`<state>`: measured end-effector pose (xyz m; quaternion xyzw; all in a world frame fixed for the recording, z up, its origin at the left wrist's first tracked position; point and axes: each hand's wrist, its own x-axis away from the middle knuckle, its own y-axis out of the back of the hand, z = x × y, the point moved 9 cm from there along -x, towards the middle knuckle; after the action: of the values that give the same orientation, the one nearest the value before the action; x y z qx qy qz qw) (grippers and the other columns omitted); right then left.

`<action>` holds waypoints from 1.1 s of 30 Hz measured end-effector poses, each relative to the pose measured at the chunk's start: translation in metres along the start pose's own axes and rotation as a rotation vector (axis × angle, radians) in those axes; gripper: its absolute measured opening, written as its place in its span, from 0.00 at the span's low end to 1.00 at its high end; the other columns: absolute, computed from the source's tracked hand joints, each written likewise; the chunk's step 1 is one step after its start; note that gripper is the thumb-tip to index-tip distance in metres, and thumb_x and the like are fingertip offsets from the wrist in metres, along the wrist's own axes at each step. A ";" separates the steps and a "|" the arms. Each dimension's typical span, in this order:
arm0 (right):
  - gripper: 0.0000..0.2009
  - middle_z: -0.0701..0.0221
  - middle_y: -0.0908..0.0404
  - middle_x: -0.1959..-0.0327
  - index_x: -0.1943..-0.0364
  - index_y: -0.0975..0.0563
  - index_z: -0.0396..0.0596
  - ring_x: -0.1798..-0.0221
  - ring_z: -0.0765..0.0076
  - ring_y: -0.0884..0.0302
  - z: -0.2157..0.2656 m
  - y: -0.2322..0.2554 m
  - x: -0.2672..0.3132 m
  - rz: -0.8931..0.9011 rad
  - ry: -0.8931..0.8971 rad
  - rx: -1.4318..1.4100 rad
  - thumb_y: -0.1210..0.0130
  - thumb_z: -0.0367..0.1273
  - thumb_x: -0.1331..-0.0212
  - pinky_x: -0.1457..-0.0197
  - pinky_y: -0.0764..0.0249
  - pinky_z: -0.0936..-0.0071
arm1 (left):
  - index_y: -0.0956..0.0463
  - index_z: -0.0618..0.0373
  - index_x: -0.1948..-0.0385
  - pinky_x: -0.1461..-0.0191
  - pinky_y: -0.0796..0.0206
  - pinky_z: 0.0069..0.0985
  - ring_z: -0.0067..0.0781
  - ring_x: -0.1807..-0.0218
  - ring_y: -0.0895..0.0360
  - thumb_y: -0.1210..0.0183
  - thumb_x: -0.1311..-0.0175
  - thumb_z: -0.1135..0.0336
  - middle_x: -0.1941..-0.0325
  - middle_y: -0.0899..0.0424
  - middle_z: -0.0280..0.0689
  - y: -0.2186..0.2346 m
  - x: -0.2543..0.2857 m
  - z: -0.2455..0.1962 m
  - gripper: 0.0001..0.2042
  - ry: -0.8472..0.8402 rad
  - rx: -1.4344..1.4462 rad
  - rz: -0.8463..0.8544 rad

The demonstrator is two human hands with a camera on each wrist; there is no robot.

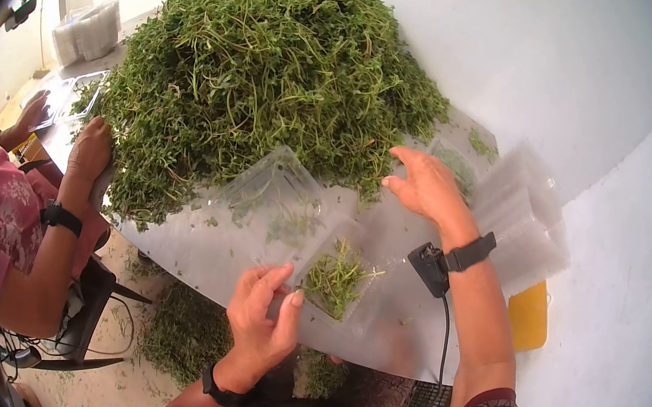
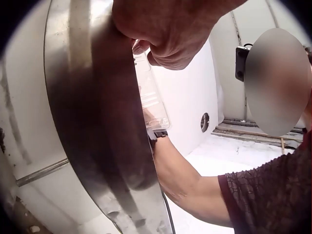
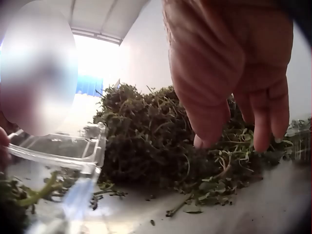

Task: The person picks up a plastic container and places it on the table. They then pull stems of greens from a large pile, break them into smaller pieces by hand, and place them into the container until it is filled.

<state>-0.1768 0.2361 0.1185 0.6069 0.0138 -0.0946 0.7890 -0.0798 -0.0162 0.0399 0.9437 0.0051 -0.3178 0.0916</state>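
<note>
A clear hinged plastic container [image 1: 357, 311] holds a small bunch of green sprigs [image 1: 335, 277], its raised lid [image 1: 278, 189] leaning towards the heap. At its near left side is the left hand [image 1: 265, 323], thumb and fingers apart; whether it touches the plastic is unclear. Further right, the right hand [image 1: 431, 188] reaches to the lower right edge of a big heap of greens [image 1: 269, 72], with a gap between thumb and fingers. In the right wrist view the fingers of the right hand [image 3: 234, 73] point down before the greens [image 3: 146, 141]. The left wrist view shows the left hand [image 2: 170, 29] above the table edge.
Stacked clear containers [image 1: 527, 205] stand at the right, above a yellow object [image 1: 528, 315]. Another person's hands [image 1: 92, 148] are at the left by a clear tray [image 1: 81, 95]; more stacked containers [image 1: 87, 32] stand behind. Greens [image 1: 186, 329] lie below the table.
</note>
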 end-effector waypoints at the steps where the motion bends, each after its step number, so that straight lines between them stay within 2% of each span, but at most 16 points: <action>1: 0.26 0.52 0.20 0.55 0.44 0.28 0.42 0.51 0.47 0.22 -0.006 -0.009 -0.010 -0.016 0.026 0.072 0.38 0.36 0.48 0.47 0.27 0.57 | 0.24 0.62 0.54 0.67 0.31 0.24 0.32 0.71 0.25 0.39 0.48 0.76 0.61 0.23 0.46 0.000 0.000 0.000 0.17 -0.009 -0.011 0.004; 2: 0.31 0.51 0.21 0.53 0.40 0.31 0.42 0.48 0.47 0.23 -0.010 -0.014 -0.019 -0.033 0.052 0.144 0.36 0.38 0.48 0.46 0.28 0.57 | 0.24 0.62 0.54 0.67 0.31 0.24 0.32 0.71 0.25 0.39 0.48 0.76 0.61 0.23 0.46 0.000 -0.001 -0.001 0.17 -0.010 -0.011 0.002; 3: 0.31 0.51 0.21 0.53 0.40 0.31 0.42 0.48 0.47 0.23 -0.010 -0.014 -0.027 -0.033 0.051 0.146 0.36 0.38 0.48 0.46 0.28 0.57 | 0.24 0.63 0.55 0.67 0.32 0.23 0.30 0.72 0.25 0.41 0.47 0.76 0.62 0.23 0.44 0.000 -0.001 -0.001 0.15 -0.004 -0.011 0.004; 5: 0.40 0.49 0.30 0.40 0.33 0.40 0.44 0.36 0.48 0.33 -0.021 -0.032 -0.042 0.165 -0.066 0.175 0.35 0.41 0.50 0.35 0.35 0.60 | 0.24 0.64 0.55 0.67 0.32 0.22 0.28 0.72 0.26 0.42 0.45 0.76 0.63 0.23 0.43 0.000 -0.001 -0.002 0.14 0.003 -0.011 0.006; 9: 0.45 0.47 0.28 0.42 0.31 0.45 0.42 0.39 0.46 0.31 -0.032 -0.045 -0.068 0.146 -0.054 0.243 0.34 0.43 0.52 0.37 0.33 0.59 | 0.24 0.64 0.55 0.67 0.32 0.23 0.29 0.72 0.25 0.42 0.45 0.75 0.63 0.23 0.44 -0.002 -0.002 -0.001 0.14 0.001 -0.024 0.026; 12: 0.46 0.47 0.27 0.44 0.31 0.46 0.41 0.41 0.45 0.29 -0.037 -0.060 -0.072 0.282 -0.177 0.192 0.33 0.41 0.52 0.40 0.31 0.59 | 0.24 0.64 0.55 0.68 0.32 0.22 0.29 0.72 0.25 0.42 0.45 0.74 0.63 0.23 0.44 -0.003 0.000 0.000 0.14 -0.004 -0.027 0.028; 14: 0.37 0.47 0.23 0.52 0.37 0.38 0.40 0.47 0.45 0.25 -0.042 -0.059 -0.078 0.152 -0.204 0.149 0.34 0.36 0.52 0.46 0.28 0.59 | 0.24 0.64 0.55 0.68 0.32 0.22 0.29 0.72 0.25 0.42 0.45 0.74 0.63 0.23 0.44 -0.002 0.000 0.001 0.15 -0.002 -0.029 0.027; 15: 0.37 0.47 0.23 0.52 0.37 0.38 0.40 0.47 0.45 0.25 -0.048 -0.065 -0.081 0.156 -0.203 0.149 0.34 0.36 0.52 0.46 0.28 0.59 | 0.24 0.64 0.55 0.68 0.32 0.22 0.29 0.72 0.25 0.42 0.45 0.74 0.63 0.23 0.44 -0.003 0.000 0.001 0.15 0.000 -0.020 0.030; 17: 0.23 0.49 0.19 0.63 0.48 0.25 0.41 0.56 0.46 0.21 -0.057 -0.068 -0.086 0.102 -0.145 0.137 0.40 0.28 0.53 0.56 0.26 0.55 | 0.24 0.64 0.55 0.68 0.32 0.22 0.29 0.72 0.25 0.42 0.45 0.74 0.62 0.23 0.44 -0.003 0.000 0.000 0.15 0.004 -0.010 0.035; 18: 0.23 0.49 0.19 0.63 0.48 0.25 0.41 0.56 0.46 0.21 -0.059 -0.066 -0.081 0.104 -0.147 0.138 0.40 0.28 0.53 0.56 0.26 0.55 | 0.24 0.65 0.55 0.68 0.32 0.22 0.29 0.72 0.24 0.42 0.45 0.74 0.62 0.23 0.44 -0.003 0.000 0.000 0.15 0.002 -0.020 0.033; 20: 0.16 0.50 0.20 0.71 0.58 0.20 0.41 0.66 0.48 0.20 -0.055 -0.044 -0.070 -0.090 -0.092 -0.040 0.45 0.22 0.55 0.62 0.27 0.55 | 0.24 0.65 0.55 0.68 0.32 0.22 0.29 0.72 0.24 0.42 0.45 0.74 0.62 0.23 0.44 -0.003 0.000 0.000 0.15 0.002 -0.028 0.029; 23: 0.15 0.52 0.21 0.75 0.59 0.19 0.41 0.72 0.54 0.23 -0.051 -0.020 -0.055 -0.142 -0.076 -0.126 0.46 0.22 0.54 0.67 0.28 0.57 | 0.23 0.63 0.55 0.69 0.29 0.24 0.33 0.73 0.23 0.39 0.50 0.75 0.63 0.22 0.46 -0.002 -0.001 0.000 0.17 -0.006 -0.033 0.019; 26: 0.15 0.56 0.22 0.80 0.57 0.20 0.38 0.76 0.60 0.24 -0.060 -0.005 -0.043 -0.120 -0.145 -0.238 0.45 0.24 0.51 0.70 0.28 0.61 | 0.23 0.63 0.55 0.69 0.30 0.24 0.32 0.73 0.24 0.39 0.49 0.75 0.63 0.22 0.46 -0.003 -0.001 0.000 0.16 -0.005 -0.032 0.023; 30: 0.16 0.59 0.21 0.80 0.56 0.22 0.35 0.77 0.65 0.23 -0.052 0.009 -0.016 -0.052 -0.257 -0.409 0.41 0.29 0.50 0.70 0.28 0.64 | 0.24 0.64 0.56 0.68 0.31 0.23 0.31 0.72 0.25 0.40 0.48 0.75 0.63 0.22 0.44 -0.003 -0.001 -0.002 0.15 -0.014 -0.029 0.006; 32: 0.21 0.63 0.21 0.80 0.54 0.23 0.33 0.77 0.67 0.23 -0.055 -0.012 -0.005 0.183 -0.312 -0.294 0.38 0.33 0.50 0.70 0.27 0.69 | 0.24 0.64 0.56 0.66 0.32 0.22 0.29 0.72 0.25 0.41 0.46 0.74 0.64 0.23 0.43 -0.003 0.000 -0.002 0.14 -0.003 -0.023 0.005; 33: 0.21 0.63 0.21 0.80 0.54 0.23 0.33 0.77 0.67 0.23 -0.058 -0.015 -0.003 0.183 -0.316 -0.294 0.38 0.33 0.50 0.70 0.27 0.69 | 0.24 0.64 0.56 0.66 0.32 0.22 0.29 0.72 0.25 0.41 0.46 0.74 0.64 0.23 0.43 -0.003 0.000 -0.002 0.14 0.000 -0.018 0.002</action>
<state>-0.1764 0.2888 0.0888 0.4619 -0.1512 -0.1133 0.8666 -0.0791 -0.0132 0.0406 0.9429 0.0068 -0.3174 0.1003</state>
